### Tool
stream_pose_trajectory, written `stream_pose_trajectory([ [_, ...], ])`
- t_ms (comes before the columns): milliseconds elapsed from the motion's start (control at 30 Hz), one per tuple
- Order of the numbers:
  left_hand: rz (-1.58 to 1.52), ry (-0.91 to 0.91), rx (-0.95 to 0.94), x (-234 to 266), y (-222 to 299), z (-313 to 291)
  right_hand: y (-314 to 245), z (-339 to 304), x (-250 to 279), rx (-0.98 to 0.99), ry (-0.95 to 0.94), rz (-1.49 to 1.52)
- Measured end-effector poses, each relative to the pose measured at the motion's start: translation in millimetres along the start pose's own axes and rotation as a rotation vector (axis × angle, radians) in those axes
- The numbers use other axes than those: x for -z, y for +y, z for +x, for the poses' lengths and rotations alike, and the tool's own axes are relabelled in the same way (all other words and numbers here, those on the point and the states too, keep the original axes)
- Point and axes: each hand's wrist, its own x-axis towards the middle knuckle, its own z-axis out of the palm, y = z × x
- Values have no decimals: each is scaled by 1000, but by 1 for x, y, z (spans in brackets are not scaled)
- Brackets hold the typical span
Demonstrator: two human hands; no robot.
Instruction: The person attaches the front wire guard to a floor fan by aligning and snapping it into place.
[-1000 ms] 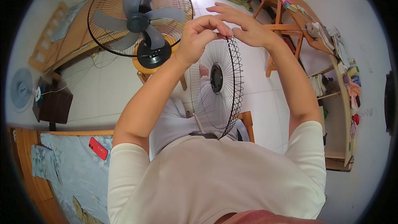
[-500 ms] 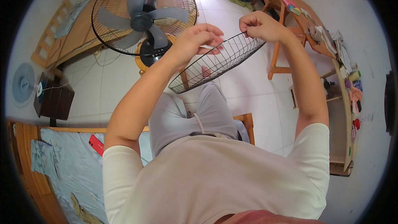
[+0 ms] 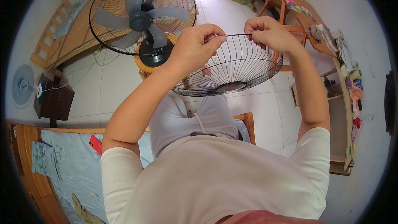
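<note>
Between my two hands hangs a black wire fan guard (image 3: 236, 64), a shallow round cage with a solid disc at its centre, held above my knees. My left hand (image 3: 198, 45) pinches its upper rim on the left. Close by on the right, my right hand (image 3: 265, 33) grips the same rim with curled fingers. Ahead to the left stands a fan (image 3: 139, 21) with its grey blades bare at the front. Its rear guard is still round them, and its dark base rests on a wooden stool (image 3: 141, 64).
A blue-sheeted bed (image 3: 74, 161) with a red phone (image 3: 95, 144) lies at left. A small fan (image 3: 23, 85) stands by a dark box (image 3: 58, 101). To the right are a cluttered wooden desk (image 3: 306, 16) and shelf (image 3: 340, 137). A wooden bench (image 3: 74, 29) runs behind the large fan.
The fan guard has swung from a slanted edge-on pose to a more level one, its face showing. My left hand has closed on the rim; before, its fingers were loose beside it.
</note>
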Motion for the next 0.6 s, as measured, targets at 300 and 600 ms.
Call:
stream_pose_trajectory([
  [300, 131, -15, -1, 2, -6, 4, -1, -6, -12, 39, 30, 5],
  [600, -356, -188, 285, 15, -2, 10, 4, -9, -13, -14, -3, 1],
])
